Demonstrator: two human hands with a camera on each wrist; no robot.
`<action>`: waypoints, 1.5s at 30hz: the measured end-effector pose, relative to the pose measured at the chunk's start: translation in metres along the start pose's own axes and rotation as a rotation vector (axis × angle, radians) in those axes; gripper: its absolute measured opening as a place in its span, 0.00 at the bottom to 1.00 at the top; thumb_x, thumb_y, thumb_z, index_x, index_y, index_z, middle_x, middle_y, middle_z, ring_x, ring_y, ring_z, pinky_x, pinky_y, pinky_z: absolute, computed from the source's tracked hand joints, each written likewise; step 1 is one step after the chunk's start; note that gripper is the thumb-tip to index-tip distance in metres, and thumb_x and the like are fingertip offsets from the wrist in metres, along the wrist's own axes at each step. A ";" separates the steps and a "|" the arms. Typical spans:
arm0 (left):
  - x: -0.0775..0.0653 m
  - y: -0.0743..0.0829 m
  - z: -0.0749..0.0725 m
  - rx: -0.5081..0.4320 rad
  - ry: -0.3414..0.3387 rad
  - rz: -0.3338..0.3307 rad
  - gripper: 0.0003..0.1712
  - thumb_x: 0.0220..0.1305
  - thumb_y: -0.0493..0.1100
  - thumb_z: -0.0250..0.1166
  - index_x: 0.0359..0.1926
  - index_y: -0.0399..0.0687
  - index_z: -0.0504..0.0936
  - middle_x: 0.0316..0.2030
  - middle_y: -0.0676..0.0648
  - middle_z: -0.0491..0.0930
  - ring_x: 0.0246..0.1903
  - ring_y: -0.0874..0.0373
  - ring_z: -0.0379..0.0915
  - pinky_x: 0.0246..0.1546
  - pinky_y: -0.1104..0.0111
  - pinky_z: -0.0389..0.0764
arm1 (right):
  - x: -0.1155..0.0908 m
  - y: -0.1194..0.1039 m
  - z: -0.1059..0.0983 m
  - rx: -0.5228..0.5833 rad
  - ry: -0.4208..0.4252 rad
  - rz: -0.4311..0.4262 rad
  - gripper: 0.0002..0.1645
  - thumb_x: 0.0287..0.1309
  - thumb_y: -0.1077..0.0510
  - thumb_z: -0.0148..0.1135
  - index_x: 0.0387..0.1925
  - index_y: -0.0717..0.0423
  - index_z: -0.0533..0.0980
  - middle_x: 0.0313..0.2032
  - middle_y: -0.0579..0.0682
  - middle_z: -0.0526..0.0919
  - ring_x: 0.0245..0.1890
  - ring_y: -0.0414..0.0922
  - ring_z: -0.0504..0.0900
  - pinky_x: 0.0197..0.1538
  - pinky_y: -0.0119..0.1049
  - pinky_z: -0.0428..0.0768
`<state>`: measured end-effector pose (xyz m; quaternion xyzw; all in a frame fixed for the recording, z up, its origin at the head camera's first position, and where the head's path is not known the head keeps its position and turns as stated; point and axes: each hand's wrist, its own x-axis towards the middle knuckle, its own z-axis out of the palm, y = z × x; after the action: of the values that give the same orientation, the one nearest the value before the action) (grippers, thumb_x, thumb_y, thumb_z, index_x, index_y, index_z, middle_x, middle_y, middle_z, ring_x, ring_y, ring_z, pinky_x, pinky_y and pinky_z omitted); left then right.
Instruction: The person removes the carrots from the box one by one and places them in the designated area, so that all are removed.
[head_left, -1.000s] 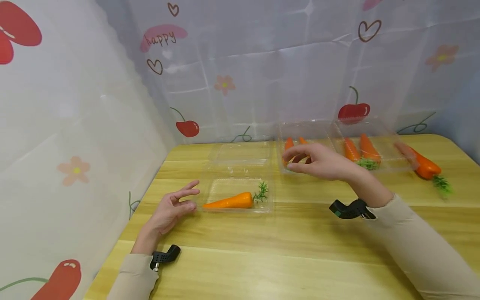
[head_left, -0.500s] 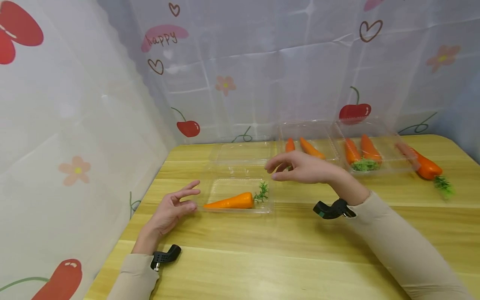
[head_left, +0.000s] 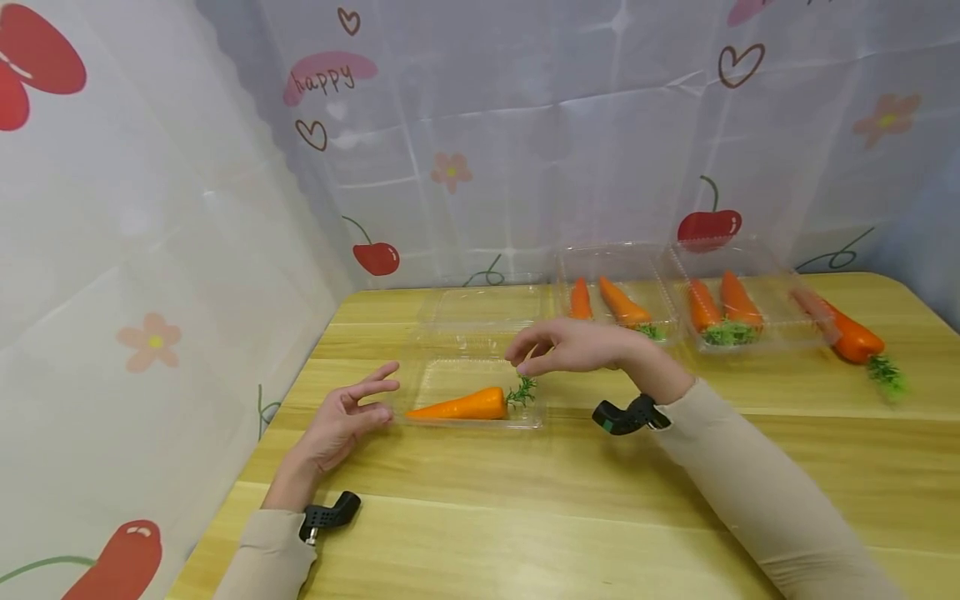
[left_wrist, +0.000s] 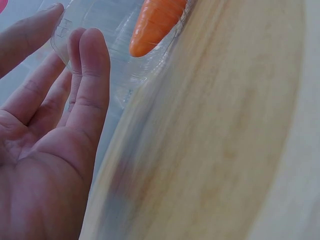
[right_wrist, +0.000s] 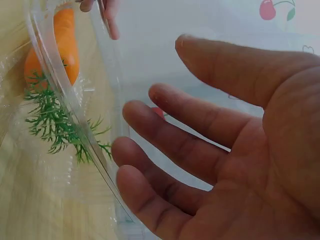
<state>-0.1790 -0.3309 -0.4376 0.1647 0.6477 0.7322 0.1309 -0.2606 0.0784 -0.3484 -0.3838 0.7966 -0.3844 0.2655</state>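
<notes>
An orange carrot (head_left: 461, 405) with feathery green leaves (head_left: 521, 390) lies in an open, clear plastic clamshell box (head_left: 480, 423). At the box's left edge is my left hand (head_left: 348, 421), its fingers spread and slightly bent; in the left wrist view the fingertips (left_wrist: 94, 47) are right by the clear plastic. My right hand (head_left: 573, 346) hovers over the box's right end, near the leaves. Nothing is between its loosely bent fingers, as the right wrist view (right_wrist: 165, 110) shows.
Behind on the right stand two more clear boxes, one with two carrots (head_left: 622, 302) and one with two more carrots (head_left: 738, 298). Another carrot (head_left: 855, 335) lies beside them at the right. A printed curtain (head_left: 525, 167) rises behind the wooden table (head_left: 465, 517).
My right hand has moved left and slightly down, from the left one of the back boxes to the right end of the front box. My left hand has stayed in place.
</notes>
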 end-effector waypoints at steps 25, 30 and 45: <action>-0.001 -0.001 -0.003 -0.006 0.000 -0.003 0.31 0.68 0.26 0.63 0.68 0.17 0.64 0.82 0.43 0.48 0.39 0.61 0.85 0.47 0.69 0.87 | 0.072 -0.001 0.002 0.006 -0.189 0.113 0.27 0.67 0.56 0.68 0.65 0.60 0.77 0.62 0.58 0.81 0.58 0.44 0.80 0.64 0.41 0.78; -0.001 0.000 -0.001 -0.001 0.005 -0.008 0.32 0.68 0.26 0.63 0.68 0.16 0.62 0.82 0.44 0.49 0.39 0.61 0.85 0.47 0.70 0.87 | 0.082 0.000 0.005 0.028 -0.244 0.132 0.27 0.66 0.56 0.69 0.64 0.60 0.77 0.57 0.54 0.84 0.51 0.42 0.79 0.59 0.42 0.79; -0.001 0.001 0.000 0.006 -0.003 0.001 0.31 0.69 0.25 0.61 0.69 0.16 0.63 0.82 0.43 0.48 0.39 0.60 0.85 0.48 0.69 0.87 | 0.102 0.006 0.018 -0.004 -0.348 0.139 0.28 0.60 0.54 0.75 0.61 0.56 0.79 0.52 0.49 0.84 0.51 0.42 0.81 0.52 0.34 0.82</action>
<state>-0.1785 -0.3313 -0.4366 0.1664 0.6499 0.7299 0.1310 -0.3077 -0.0101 -0.3763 -0.3890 0.7640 -0.2911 0.4245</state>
